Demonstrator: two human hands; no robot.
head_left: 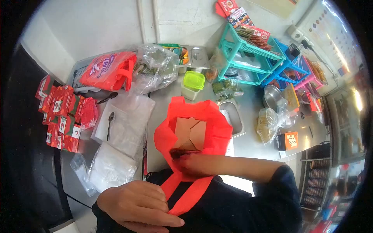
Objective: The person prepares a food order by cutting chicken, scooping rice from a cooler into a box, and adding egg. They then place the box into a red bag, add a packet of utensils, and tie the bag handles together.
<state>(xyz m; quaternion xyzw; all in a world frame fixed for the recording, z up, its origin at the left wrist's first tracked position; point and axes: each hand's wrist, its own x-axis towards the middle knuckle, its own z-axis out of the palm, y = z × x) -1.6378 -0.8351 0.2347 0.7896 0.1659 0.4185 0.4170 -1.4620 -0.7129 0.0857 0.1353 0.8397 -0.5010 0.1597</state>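
A red fabric carrier bag (219, 116) stands with its mouth open close in front of me. Inside it is a folded brown cardboard box (190, 132). My left hand (136, 204) is closed at the bag's looped handle, at the near left. My right hand (190, 164) reaches into the near side of the bag, below the box. Its fingers are hidden by the bag and shadow, near something dark that I cannot make out.
Clear plastic bags (116, 128) with a black spoon (110, 120) lie left, beside stacked red boxes (58, 105). A green-lidded tub (193, 80) and metal tray (232, 114) stand behind the bag. Teal racks (248, 56), a steel bowl (272, 96) and an orange-black box (288, 141) are right.
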